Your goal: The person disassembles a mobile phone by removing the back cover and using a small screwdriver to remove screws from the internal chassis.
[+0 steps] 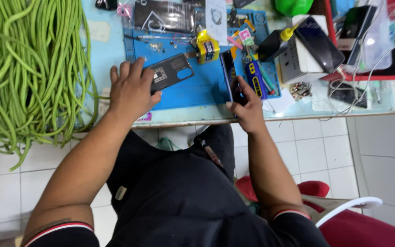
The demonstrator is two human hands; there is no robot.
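While left hand (pixel 131 89) lies flat, fingers spread, on the dark back cover (pixel 170 72) mid-frame, right hand (pixel 247 103) pinches the phone (pixel 230 75) on edge above the blue mat (pixel 197 89). Cover prob. thin, light, bendy; phone fragile, so grip by edges.

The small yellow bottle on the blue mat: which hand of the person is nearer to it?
Right. The right hand, holding a dark phone on edge, is just below and right of the yellow bottle. The left hand rests on a grey back cover, farther off to the bottle's lower left.
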